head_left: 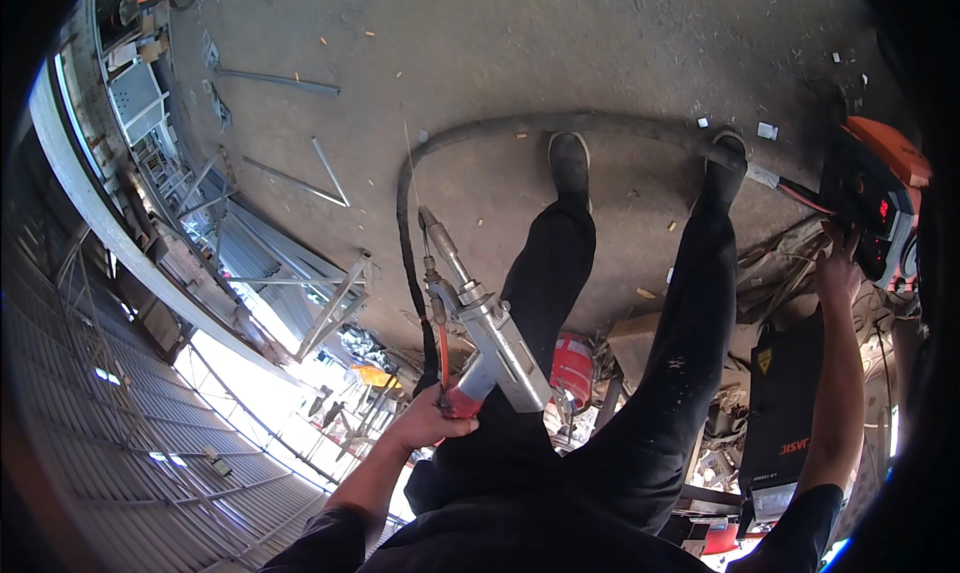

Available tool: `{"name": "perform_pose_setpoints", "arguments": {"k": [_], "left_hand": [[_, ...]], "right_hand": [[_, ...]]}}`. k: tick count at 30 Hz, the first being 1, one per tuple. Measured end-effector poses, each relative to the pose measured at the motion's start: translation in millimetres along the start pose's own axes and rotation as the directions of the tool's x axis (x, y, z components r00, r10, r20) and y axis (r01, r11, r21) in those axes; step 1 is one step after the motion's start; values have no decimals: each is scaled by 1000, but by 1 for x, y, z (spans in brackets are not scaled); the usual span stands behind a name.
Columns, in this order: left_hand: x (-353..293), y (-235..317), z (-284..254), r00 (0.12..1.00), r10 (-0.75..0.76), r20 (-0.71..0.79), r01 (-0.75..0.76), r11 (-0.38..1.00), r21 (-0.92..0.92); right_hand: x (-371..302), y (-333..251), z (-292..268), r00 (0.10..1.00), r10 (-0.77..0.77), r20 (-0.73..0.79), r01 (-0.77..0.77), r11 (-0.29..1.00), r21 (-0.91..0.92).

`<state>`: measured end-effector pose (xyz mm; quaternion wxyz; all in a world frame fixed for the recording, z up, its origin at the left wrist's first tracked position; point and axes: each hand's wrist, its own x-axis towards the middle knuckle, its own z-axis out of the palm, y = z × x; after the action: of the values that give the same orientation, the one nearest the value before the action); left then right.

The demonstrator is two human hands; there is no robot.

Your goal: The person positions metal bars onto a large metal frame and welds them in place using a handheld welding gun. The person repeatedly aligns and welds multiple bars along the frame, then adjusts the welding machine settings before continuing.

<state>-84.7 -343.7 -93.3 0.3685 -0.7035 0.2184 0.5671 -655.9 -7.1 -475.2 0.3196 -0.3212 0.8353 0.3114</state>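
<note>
My left hand [435, 423] is closed around the red grip of a silver metal welding gun [505, 353], held in front of my left thigh. Its nozzle points up and left, and a thin wire sticks out of the tip. A thick black cable [480, 130] loops across the floor from near the gun to the welding machine [885, 203] on the right. That machine is orange and black with a lit red display. My right hand [838, 273] reaches to its front, fingers drawn together against the panel's lower left; what they pinch is hidden.
Metal bars [290, 181] and a steel frame [335, 308] lie on the floor at left. Between my legs stands a red container [572, 371]. A black case [785, 403] is beside my right forearm, with tangled cables [780, 263] near it. Small scraps dot the concrete floor.
</note>
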Motion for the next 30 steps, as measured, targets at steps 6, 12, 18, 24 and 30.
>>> {"name": "perform_pose_setpoints", "arguments": {"k": [6, 12, 18, 24, 30], "left_hand": [[3, -7, -2, 1000, 12, 18, -11, 999, -38], [7, -9, -5, 998, 51, 34, -50, 998, -33], [10, -9, -12, 994, 84, 68, -82, 996, -26], [9, -3, -14, 995, 78, 65, -74, 996, -55], [10, -1, -17, 996, 50, 78, -46, 998, -50]], "right_hand": [[-2, 3, 5, 999, -22, -44, 21, 1000, -19], [-2, -6, -7, 1000, 31, -5, -31, 999, -23], [5, 3, 8, 999, 0, -34, 1, 999, 34], [0, -4, -5, 1000, -11, 2, 11, 1000, 28], [-1, -5, -7, 999, 8, 47, -6, 1000, -30]]}}
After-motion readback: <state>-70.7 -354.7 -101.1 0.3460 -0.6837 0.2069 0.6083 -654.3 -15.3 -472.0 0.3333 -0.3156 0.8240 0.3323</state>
